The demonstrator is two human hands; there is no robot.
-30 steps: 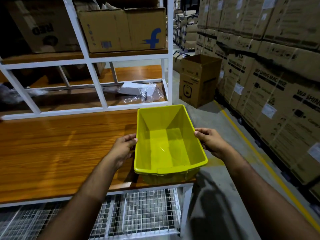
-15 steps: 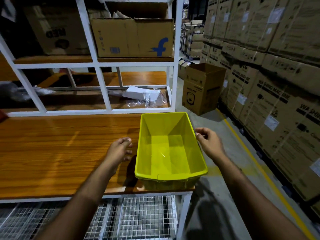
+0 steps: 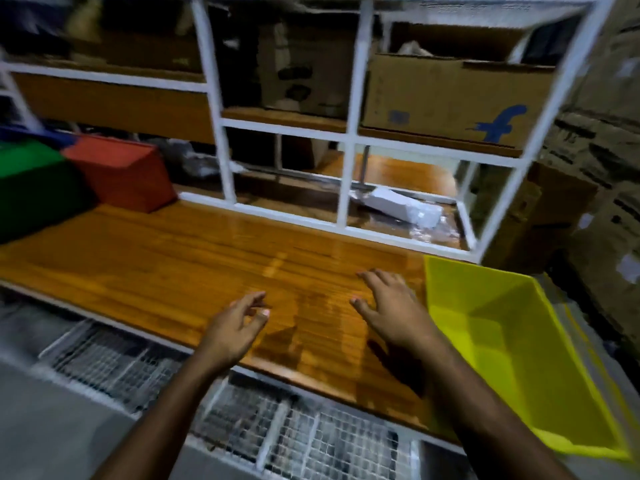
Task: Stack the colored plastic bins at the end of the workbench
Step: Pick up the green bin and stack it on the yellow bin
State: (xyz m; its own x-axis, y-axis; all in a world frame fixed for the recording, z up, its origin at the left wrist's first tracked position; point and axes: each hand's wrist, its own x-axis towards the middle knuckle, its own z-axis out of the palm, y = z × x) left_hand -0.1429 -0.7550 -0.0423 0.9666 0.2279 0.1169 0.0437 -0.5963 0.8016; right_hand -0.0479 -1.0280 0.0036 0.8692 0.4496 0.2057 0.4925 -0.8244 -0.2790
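The empty yellow bin [image 3: 512, 344] stands upright at the right end of the wooden workbench [image 3: 194, 258]. A red bin [image 3: 121, 171] and a green bin [image 3: 31, 181] lie upside down at the far left, with a blue edge [image 3: 31, 132] behind them. Both my hands hover over the bench top and hold nothing. My right hand [image 3: 391, 310] has its fingers spread, just left of the yellow bin. My left hand [image 3: 239, 323] has loosely curled fingers, further left. The picture is blurred by motion.
A white metal shelf frame [image 3: 349, 136] rises behind the bench, with a cardboard box [image 3: 446, 98] on it and white wrapped packets [image 3: 401, 206] lower down. Wire mesh shelving [image 3: 311, 441] lies under the bench. Stacked cartons [image 3: 602, 174] stand at the right.
Both hands have let go of the yellow bin and moved left over the bench. My view has swung left, so the red and green bins have come into sight.
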